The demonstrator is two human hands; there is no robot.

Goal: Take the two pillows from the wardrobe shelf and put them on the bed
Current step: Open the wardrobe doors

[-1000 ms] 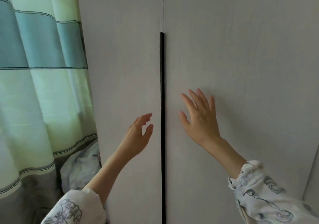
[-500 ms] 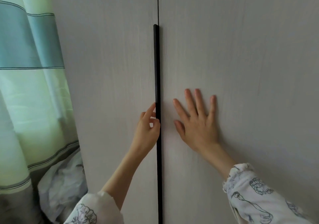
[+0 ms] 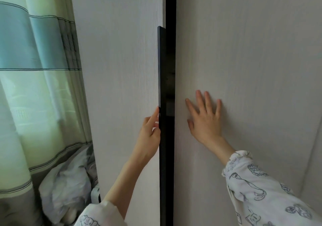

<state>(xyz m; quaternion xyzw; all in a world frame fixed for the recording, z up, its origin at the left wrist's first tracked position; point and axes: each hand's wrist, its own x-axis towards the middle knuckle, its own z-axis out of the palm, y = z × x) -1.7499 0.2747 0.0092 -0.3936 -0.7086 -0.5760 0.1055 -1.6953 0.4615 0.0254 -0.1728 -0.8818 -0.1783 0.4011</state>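
Head view: left hand, at about seven o'clock, has its fingers curled round the black handle strip of the left wardrobe door, which stands ajar. Right hand, at four o'clock, lies flat and released on the right door. Opening is the step in hand; next the door needs swinging wide. Strip's long axis runs twelve to six. Pillows are hidden behind the doors. Curtain hangs at nine o'clock.
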